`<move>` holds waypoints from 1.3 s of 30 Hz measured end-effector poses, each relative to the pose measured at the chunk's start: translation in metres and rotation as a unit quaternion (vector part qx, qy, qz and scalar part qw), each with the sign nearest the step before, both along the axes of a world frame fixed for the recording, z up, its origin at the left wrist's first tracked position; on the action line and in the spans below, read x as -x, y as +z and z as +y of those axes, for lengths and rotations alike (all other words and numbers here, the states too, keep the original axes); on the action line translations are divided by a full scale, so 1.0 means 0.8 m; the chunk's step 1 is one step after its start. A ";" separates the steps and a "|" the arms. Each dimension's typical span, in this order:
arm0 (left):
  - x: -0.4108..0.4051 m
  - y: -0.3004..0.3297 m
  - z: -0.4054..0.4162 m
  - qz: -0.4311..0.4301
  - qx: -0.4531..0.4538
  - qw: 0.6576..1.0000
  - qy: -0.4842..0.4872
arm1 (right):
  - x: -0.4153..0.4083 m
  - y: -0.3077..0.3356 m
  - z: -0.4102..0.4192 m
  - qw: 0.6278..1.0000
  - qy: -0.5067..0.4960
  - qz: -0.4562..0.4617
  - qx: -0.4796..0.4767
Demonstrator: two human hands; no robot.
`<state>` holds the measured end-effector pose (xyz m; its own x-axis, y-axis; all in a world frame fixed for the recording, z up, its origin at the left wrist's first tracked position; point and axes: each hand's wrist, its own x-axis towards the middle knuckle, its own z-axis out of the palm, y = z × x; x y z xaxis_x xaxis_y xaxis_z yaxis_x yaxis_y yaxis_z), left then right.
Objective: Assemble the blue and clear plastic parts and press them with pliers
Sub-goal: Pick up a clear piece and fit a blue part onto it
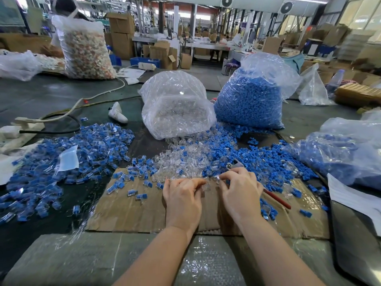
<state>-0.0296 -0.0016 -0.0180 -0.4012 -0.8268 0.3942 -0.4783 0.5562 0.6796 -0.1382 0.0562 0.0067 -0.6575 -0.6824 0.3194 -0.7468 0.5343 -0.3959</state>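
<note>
head view, left hand (182, 195) pinching clear part (206, 186)

clear parts (181, 162): glossy see-through plastic | blue parts (268, 162): matt plastic | bags (177, 104): shiny crinkled film | mat (132, 211): matt brown cardboard | pliers (277, 200): red-sleeved handles

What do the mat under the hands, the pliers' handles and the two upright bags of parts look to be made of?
Mat: brown corrugated cardboard, apparently taped over, given its glossy streaks. Pliers: metal head, handles with what looks like a red plastic or rubber coating. Clear-parts bag and blue-parts bag: thin transparent plastic film, crinkled and shiny.
</note>
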 end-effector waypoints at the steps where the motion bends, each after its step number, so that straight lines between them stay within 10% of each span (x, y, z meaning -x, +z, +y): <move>1: 0.000 -0.001 0.000 -0.003 -0.002 1.000 0.003 | 0.004 -0.001 0.000 1.000 -0.014 0.010 -0.003; 14: 0.001 -0.003 0.000 -0.047 0.003 0.999 -0.009 | 0.019 -0.002 -0.030 0.986 -0.025 0.074 -0.145; 39: -0.001 -0.007 0.000 0.018 -0.039 0.999 0.003 | 0.018 -0.009 -0.025 0.992 -0.018 0.069 -0.103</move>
